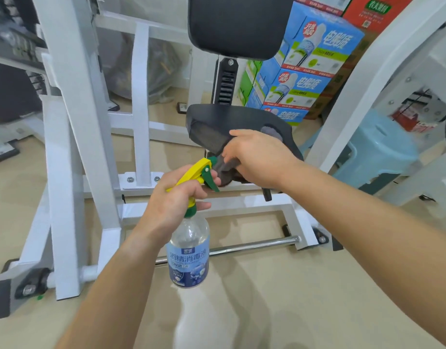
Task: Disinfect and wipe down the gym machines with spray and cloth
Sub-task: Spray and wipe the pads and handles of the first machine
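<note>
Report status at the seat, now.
Left hand grips spray bottle, nozzle toward cloth. Right hand holds cloth against seat pad. No obstruction seen.

Spray bottle [189,248], lower centre: clear glossy plastic with a glossy blue printed label. Trigger head [199,170]: yellow and green hard plastic, smooth.
Cloth [225,170], centre: grey, soft, fuzzy nap.
Seat pad [222,119] and backrest pad [237,23], upper centre: black padded covering, matt.
Machine frame [66,122], left: white-painted metal, smooth, slight sheen.
Bar [254,245], lower centre: bright polished metal, mirror-like.
Boxes [317,46], upper right: printed cardboard, slight gloss.
Stool [383,149], right: pale blue plastic, smooth.
Floor [267,298]: beige, smooth, matt.
</note>
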Demonstrator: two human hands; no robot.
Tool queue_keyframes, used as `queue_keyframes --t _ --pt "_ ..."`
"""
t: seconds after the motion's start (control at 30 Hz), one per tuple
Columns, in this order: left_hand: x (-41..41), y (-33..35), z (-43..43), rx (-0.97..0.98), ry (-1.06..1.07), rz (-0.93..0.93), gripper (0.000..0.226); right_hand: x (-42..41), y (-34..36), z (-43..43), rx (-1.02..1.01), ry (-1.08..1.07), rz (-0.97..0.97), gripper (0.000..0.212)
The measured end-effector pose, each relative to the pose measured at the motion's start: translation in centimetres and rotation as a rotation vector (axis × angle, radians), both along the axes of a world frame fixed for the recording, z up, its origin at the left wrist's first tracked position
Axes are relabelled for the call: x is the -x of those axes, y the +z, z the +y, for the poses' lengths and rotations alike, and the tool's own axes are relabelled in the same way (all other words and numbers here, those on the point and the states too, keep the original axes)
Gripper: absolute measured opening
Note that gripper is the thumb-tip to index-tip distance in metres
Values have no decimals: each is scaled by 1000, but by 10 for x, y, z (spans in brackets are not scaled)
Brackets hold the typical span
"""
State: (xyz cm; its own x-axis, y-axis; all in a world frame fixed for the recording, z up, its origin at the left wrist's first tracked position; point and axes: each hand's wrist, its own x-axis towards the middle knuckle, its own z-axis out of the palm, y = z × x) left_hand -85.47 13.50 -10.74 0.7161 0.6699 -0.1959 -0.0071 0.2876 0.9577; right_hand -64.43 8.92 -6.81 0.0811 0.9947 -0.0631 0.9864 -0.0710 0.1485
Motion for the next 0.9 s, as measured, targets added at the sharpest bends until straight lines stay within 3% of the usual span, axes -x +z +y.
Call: queue_keyframes --t 0.07,0.2,0.43,0.53,0.63,0.73,0.8,0.9 --pt "0 6 -5 3 -35 3 41 -3 0 -37 -153 85 79 32" --pt "-5 17 -15 19 -114 2 45 -3 -21 -95 -512 165 53 25" --pt "-25 21 -45 -27 -145 55 53 -13 -71 -136 -803 -61 258 45" --pt "-35 24 -56 -56 -124 77 52 -7 -73 -122 -917 -235 508 44" --pt "-42 28 -69 -90 -118 87 50 -8 -48 -94 -1063 -534 890 39" --pt "-45 32 -78 -97 -85 99 51 -24 -29 -76 -1029 -686 1118 36" --pt "-43 37 -82 -94 -68 113 51 -17 -32 -78 -1026 -575 1001 33" --pt "-39 45 -84 -59 -14 118 47 0 -58 -92 -1033 -201 560 36"
